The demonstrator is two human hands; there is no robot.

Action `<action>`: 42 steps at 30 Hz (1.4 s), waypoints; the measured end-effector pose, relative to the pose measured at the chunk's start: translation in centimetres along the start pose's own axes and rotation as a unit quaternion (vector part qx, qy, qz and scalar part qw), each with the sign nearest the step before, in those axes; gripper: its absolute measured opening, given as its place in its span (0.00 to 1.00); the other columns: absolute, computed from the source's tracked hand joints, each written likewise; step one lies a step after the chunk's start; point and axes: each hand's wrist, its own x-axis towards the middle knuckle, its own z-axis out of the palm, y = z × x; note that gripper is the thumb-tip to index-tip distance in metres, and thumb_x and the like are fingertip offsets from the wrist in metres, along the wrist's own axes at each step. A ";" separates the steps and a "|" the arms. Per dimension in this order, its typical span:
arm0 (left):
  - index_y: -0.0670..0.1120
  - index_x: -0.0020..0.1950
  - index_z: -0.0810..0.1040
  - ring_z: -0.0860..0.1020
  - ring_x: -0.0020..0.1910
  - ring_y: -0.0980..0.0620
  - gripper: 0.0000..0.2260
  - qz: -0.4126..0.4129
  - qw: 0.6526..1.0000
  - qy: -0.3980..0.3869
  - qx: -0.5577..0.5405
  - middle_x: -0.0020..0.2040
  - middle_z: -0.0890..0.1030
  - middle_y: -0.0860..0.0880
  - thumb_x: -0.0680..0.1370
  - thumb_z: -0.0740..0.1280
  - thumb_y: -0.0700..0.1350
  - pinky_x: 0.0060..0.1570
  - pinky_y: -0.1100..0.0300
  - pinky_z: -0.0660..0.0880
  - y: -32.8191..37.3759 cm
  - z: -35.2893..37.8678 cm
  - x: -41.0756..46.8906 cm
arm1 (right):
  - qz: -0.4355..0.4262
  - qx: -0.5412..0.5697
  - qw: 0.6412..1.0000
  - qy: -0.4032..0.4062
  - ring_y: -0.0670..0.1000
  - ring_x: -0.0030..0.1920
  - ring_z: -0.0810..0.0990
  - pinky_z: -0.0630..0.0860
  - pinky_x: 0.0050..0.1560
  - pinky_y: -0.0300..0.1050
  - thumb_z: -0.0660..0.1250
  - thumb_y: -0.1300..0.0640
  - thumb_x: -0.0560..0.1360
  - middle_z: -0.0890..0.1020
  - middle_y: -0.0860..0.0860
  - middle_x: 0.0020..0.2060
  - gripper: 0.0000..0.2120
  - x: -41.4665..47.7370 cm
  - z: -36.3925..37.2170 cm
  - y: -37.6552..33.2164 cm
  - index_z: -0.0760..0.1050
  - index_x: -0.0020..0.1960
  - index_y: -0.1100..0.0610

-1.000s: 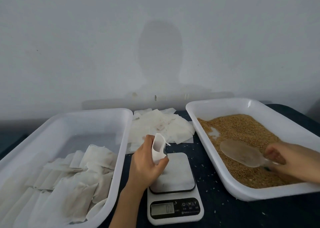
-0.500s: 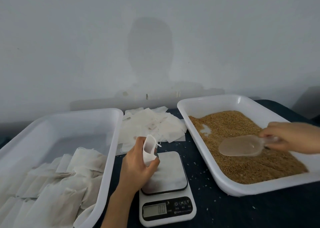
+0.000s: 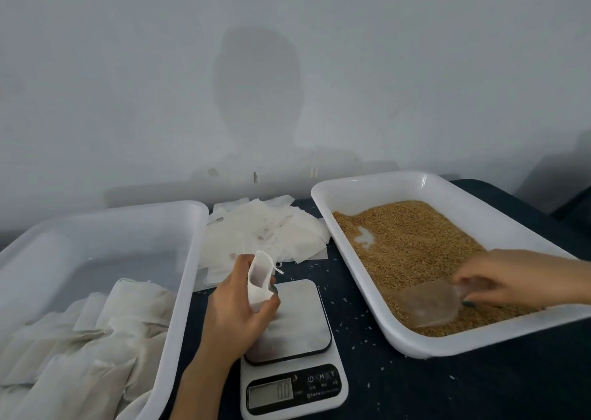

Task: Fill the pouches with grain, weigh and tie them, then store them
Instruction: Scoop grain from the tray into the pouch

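My left hand (image 3: 238, 307) holds a small white pouch (image 3: 258, 280) upright, its mouth open, just above the left edge of the kitchen scale (image 3: 292, 349). My right hand (image 3: 508, 280) grips the handle of a clear plastic scoop (image 3: 427, 304), whose bowl is pushed into the brown grain (image 3: 412, 247) at the near end of the white grain tray (image 3: 323, 192). The scale's plate is bare and its display shows a low reading.
A large white tray (image 3: 182, 279) on the left holds several filled pouches (image 3: 96, 333). A loose pile of empty pouches (image 3: 271, 234) lies on the dark table behind the scale. Stray grains dot the tabletop (image 3: 479, 384). A grey wall stands close behind.
My right hand has moved down and towards me, dipping the scoop from above the grain into its near end. My left hand still holds the pouch over the scale.
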 end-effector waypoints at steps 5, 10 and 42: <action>0.49 0.55 0.71 0.80 0.41 0.49 0.17 -0.003 1.000 -0.007 -0.001 0.43 0.80 0.51 0.71 0.63 0.55 0.39 0.48 0.78 0.3 0.0 -0.1 | -0.025 0.076 0.997 -0.004 0.42 0.49 0.80 0.78 0.52 0.42 0.64 0.39 0.76 0.81 0.38 0.49 0.08 0.1 1.5 -0.2 0.76 0.54 0.36; 0.49 0.56 0.71 0.80 0.41 0.51 0.17 -0.012 1.000 -0.015 -0.002 0.44 0.80 0.52 0.71 0.63 0.56 0.39 0.48 0.78 0.6 0.0 -0.1 | -0.019 0.173 0.985 -0.007 0.42 0.52 0.80 0.78 0.52 0.40 0.58 0.27 0.70 0.80 0.34 0.53 0.21 0.2 2.0 0.1 0.76 0.56 0.34; 0.61 0.53 0.63 0.77 0.40 0.61 0.22 -0.061 0.987 -0.144 0.038 0.42 0.76 0.61 0.63 0.62 0.65 0.33 0.70 0.69 2.3 0.4 0.5 | -0.157 0.145 0.976 0.035 0.43 0.48 0.82 0.79 0.47 0.39 0.61 0.34 0.71 0.83 0.36 0.49 0.20 2.4 -10.8 -12.2 0.78 0.58 0.39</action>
